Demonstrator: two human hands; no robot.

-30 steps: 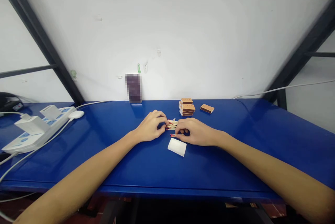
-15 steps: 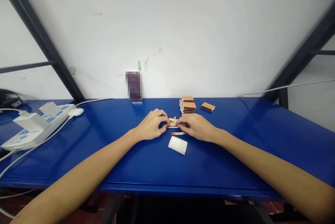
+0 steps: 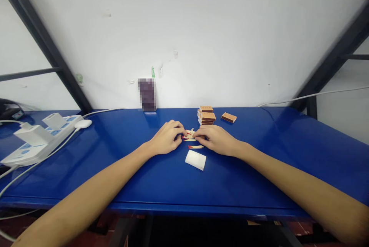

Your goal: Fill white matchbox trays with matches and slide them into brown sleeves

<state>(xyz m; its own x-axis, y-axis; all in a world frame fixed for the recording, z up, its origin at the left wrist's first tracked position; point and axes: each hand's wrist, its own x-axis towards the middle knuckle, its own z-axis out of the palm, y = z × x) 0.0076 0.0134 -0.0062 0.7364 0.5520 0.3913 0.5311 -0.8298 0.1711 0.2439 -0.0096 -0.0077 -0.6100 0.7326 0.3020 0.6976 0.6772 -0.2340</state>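
Loose matches (image 3: 189, 135) with red heads lie in a small pile on the blue table, between my two hands. At the pile's left end, by the red heads, is my left hand (image 3: 168, 137); its thumb and forefinger are curved and a little apart. My right hand (image 3: 216, 139) has its fingertips closed around the right ends of the matches, partly hiding them. Just nearer to me a few separate matches (image 3: 196, 147) lie side by side. Below those rests a small white piece (image 3: 195, 160), slightly curved, perhaps paper or card.
Behind my right hand stands a stack of matchboxes (image 3: 207, 116), with a single matchbox (image 3: 229, 117) to its right. A blurred dark upright object (image 3: 148, 95) leans at the wall. On the left lie a white power strip (image 3: 37, 147) with chargers and cables.
My left thumb has drawn back slightly to the left, so more of the red match heads show. My right fingertips have shifted slightly left. The matchboxes and white piece stay in place.
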